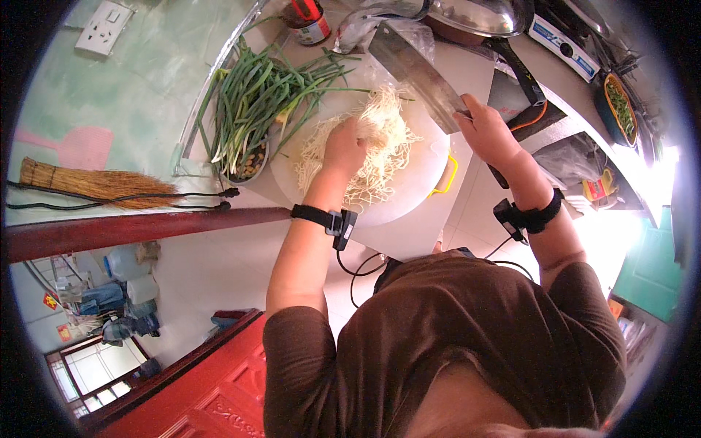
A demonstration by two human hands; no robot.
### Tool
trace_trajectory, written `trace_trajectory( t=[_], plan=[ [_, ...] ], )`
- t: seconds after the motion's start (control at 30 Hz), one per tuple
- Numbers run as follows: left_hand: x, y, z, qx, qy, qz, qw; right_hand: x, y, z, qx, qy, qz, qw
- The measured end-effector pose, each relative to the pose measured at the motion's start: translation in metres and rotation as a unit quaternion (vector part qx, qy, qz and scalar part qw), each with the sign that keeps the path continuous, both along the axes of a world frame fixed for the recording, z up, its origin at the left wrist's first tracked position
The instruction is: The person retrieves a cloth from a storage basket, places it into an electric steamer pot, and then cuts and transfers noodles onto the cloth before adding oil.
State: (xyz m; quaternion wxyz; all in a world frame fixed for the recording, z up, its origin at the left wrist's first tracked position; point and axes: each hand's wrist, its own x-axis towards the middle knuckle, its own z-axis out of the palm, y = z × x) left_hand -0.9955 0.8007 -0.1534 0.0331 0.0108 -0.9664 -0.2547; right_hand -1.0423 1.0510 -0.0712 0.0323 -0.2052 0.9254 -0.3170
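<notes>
A round white cutting board (287,178) with a yellow handle lies on the counter in front of me. Thin pale noodles (383,137) are heaped across its middle. My left hand (345,148) is pressed into the heap, its fingers curled around noodles and partly hidden by them. In my right hand (482,128) is a cleaver (416,76), gripped by its dark handle. The wide blade points up and to the left, beyond the noodles' right side; whether it touches the board I cannot tell. Green scallions (263,98) lie left of the noodles, some tips reaching over the board.
Under the scallions stands a container (257,169) of small brown pieces. Behind the board are a jar (309,27) and a lidded pan (476,19), its black handle (517,71) jutting towards my right hand. A basket of greens (620,107) sits far right; a straw broom (98,183) lies left.
</notes>
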Motion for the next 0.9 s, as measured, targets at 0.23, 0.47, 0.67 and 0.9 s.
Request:
trace_trajectory(
  t=[0.23,0.47,0.67,0.9],
  plan=[
    [0.01,0.024,-0.007,-0.049,0.091,0.004,0.995,0.011,-0.029,-0.007,0.065,-0.053,0.062,0.995],
    [0.014,0.03,-0.028,-0.108,0.074,-0.008,0.991,0.002,-0.047,-0.033,0.198,-0.063,0.172,0.963],
    [0.016,0.035,-0.026,-0.048,0.093,0.009,0.994,-0.001,-0.087,-0.04,0.246,-0.122,0.157,0.949],
    [0.021,0.027,-0.033,0.002,0.136,0.013,0.991,-0.001,-0.109,-0.04,0.195,-0.127,0.121,0.965]
  ],
)
